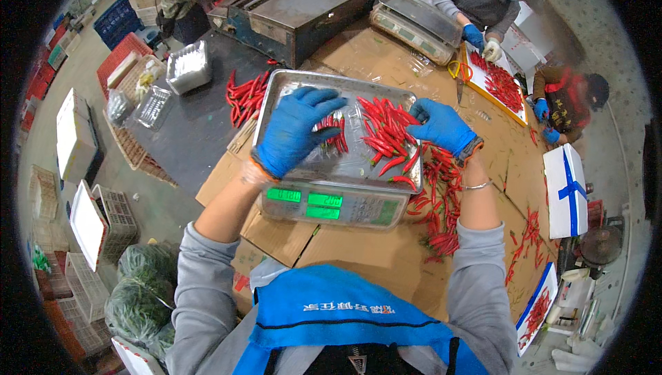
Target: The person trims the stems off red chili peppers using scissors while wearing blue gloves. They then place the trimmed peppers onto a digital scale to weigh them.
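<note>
A digital scale (331, 207) with lit green displays carries a metal pan (336, 176). In the pan, red chillies (388, 129) lie loose on the right, and a clear plastic tray (353, 126) holds a few more left of them. My left hand (297, 129), in a blue glove, is over the left side of that tray, thumb and fingers apart, partly covering it. At the pan's right edge is my right hand (439, 126), also gloved in blue. Its fingers curl beside the loose chillies; whether one is pinched there cannot be made out.
More chillies (442, 204) are heaped right of the scale, others (247, 96) to its left. Beyond stand a metal case (305, 7) and a second scale (414, 28). Scissors (460, 77) lie near a chilli-filled white tray (478, 72), where a co-worker's gloved hands (483, 44) work. Stacked plastic trays (189, 67) stand left.
</note>
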Motion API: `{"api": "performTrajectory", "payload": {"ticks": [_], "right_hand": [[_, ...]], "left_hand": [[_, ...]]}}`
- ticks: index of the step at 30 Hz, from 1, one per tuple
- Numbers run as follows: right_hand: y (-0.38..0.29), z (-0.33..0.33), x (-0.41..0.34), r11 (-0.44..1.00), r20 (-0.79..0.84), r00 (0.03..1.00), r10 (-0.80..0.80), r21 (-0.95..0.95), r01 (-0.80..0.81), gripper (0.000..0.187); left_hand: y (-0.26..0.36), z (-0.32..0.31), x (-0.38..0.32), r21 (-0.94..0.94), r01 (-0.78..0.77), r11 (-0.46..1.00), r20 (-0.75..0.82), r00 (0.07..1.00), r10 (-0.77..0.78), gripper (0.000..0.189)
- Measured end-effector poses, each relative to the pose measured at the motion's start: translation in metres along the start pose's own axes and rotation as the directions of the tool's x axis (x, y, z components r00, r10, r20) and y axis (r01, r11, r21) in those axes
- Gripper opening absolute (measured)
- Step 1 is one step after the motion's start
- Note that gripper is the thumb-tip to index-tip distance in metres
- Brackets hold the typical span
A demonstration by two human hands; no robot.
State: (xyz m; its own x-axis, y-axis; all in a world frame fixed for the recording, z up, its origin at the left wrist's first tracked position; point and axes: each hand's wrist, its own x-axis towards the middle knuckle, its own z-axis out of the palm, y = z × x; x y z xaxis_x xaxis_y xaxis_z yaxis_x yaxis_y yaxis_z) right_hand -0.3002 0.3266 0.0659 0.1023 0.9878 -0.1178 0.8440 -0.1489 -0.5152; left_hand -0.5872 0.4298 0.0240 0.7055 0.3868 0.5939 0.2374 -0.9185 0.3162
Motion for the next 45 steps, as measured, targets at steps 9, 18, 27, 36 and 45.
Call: {"api": "performTrajectory", "payload": {"ticks": [9,18,27,36,45], "right_hand": [[-0.051,0.034,0.008,0.858,0.504,0.841,-0.197,0.504,-0.101,0.027],[-0.025,0.050,0.039,0.915,0.011,0.920,-0.391,-0.108,0.390,0.027],[-0.027,0.109,0.060,0.772,-0.049,0.773,-0.632,-0.124,0.623,0.021],[-0.015,0.046,-0.019,0.924,-0.018,0.988,-0.155,-0.358,0.138,0.029],[-0.004,0.086,-0.029,0.905,-0.187,0.967,-0.173,-0.417,0.081,0.022]], "left_hand": [[0.054,-0.002,0.009,0.401,-0.358,0.843,0.264,0.927,0.268,0.040],[0.004,-0.007,-0.017,-0.198,0.491,0.849,0.046,0.869,-0.492,0.027],[-0.017,0.032,-0.018,0.136,0.515,0.846,0.211,0.820,-0.532,0.028],[-0.009,0.027,-0.014,0.127,0.502,0.856,0.060,0.857,-0.512,0.029],[0.038,0.059,0.009,-0.016,0.009,1.000,0.147,0.989,-0.007,0.030]]}}
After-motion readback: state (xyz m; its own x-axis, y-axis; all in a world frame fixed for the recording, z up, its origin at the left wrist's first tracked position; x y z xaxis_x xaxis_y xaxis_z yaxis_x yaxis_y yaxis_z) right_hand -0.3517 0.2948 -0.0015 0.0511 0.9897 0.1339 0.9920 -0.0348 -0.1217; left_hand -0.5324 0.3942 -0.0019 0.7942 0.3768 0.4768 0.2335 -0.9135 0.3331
